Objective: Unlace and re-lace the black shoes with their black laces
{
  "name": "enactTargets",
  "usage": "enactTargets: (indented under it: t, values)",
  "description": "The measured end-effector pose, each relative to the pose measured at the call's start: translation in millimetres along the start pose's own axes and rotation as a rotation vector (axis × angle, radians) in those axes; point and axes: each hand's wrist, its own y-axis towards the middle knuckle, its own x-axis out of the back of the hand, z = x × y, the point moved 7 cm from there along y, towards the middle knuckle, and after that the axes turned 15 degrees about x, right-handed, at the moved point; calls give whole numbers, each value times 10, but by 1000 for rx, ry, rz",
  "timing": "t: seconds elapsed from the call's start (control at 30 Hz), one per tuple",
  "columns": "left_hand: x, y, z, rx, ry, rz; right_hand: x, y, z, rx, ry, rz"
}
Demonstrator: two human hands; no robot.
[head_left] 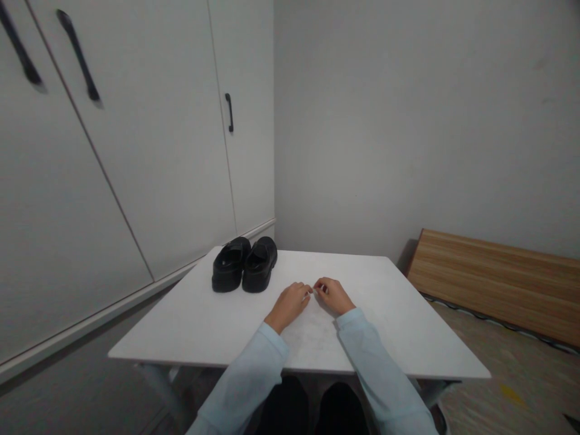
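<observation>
My left hand (293, 303) is over the middle of the white table (203, 329), its fingers curled and the thumb and fingertips close together. Facing it, my right hand (334, 295) has thumb and forefinger brought into a pinch. The fingertips of both hands nearly meet. Anything between them is too small to make out. Beyond my left hand, toward the table's far left corner, a pair of black shoes stands side by side: a left one (227, 275) and a right one (257, 275), heels toward me.
White cabinets (158, 151) with dark handles line the left side, close to the table. A grey wall (362, 133) rises behind it. A wood-grain board (493, 278) leans against the wall at the right, above the floor.
</observation>
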Motion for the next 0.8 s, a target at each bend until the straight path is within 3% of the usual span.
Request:
enactTargets:
  t: [0.2,0.47,0.63,0.8]
  values:
    - [53,-6,-28,6,6,-10,52,1,7,-12,-5,-43]
    - [225,20,-28,47,106,-129,41,-14,-45,-12,-18,-79]
    - [463,64,-10,67,151,-193,37,-18,-63,-29,-21,-77]
    - [821,108,108,152,265,-282,43,-21,-80,-40,-22,-80]
